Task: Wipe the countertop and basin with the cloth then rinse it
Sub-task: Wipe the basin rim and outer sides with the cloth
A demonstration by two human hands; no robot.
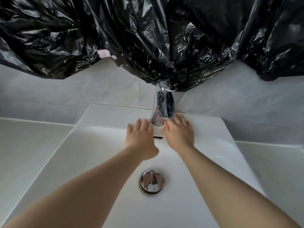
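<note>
Nearest, the chrome drain stopper [152,180] sits in the floor of the white basin [92,142], and both bare forearms reach over it toward the back ledge. Above the dark overflow slot [158,137], the left hand [139,135] lies flat with its fingers straight and together just left of the faucet [162,109], holding nothing. The right hand [180,132] is spread palm-down on the ledge at the faucet's right, thumb beside its base, and also grips nothing. The cloth shows nowhere in view, so I cannot tell where it is. The step looks like either working the ledge around the faucet or reaching for the water. To do it well, fetch the cloth first, press it flat, and work round the faucet base where grime collects. Then sweep the countertop [29,145] inward and the basin walls down toward the drain. Beyond are the tiled wall [65,96] and a hanging black plastic sheet [148,38], which wet hands should not touch
</note>
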